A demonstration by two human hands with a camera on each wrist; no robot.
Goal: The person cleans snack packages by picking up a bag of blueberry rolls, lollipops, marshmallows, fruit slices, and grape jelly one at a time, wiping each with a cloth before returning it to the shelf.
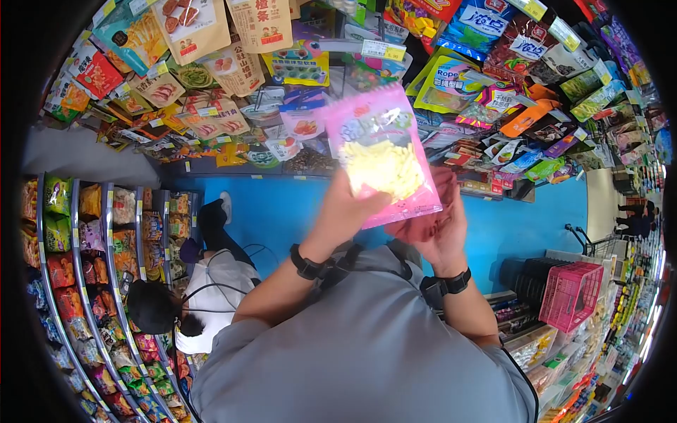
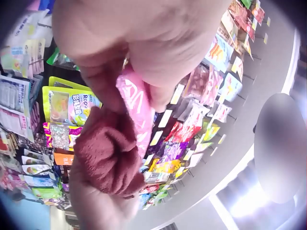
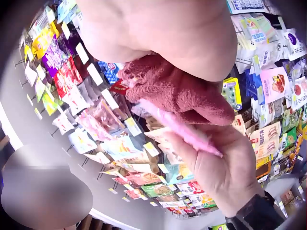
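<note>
A pink snack bag (image 1: 383,158), its clear window showing pale yellow pieces, is held up in front of the chest by my left hand (image 1: 349,211). The thumb lies across the front of the bag's lower part, with the fingers behind it. My right hand (image 1: 446,243) grips a crumpled dark red cloth (image 1: 416,229) just behind the bag's lower right corner. In the left wrist view the bag (image 2: 136,108) appears edge-on beside the bunched cloth (image 2: 110,155). The right wrist view shows the cloth (image 3: 180,91) against the bag's edge (image 3: 184,129).
Hanging snack packets (image 1: 451,77) fill the rack ahead. Shelves of bagged snacks (image 1: 92,268) stand at the left, where a person in a white top (image 1: 215,289) is low beside them. A pink basket (image 1: 571,296) sits at the right, over the blue floor (image 1: 522,225).
</note>
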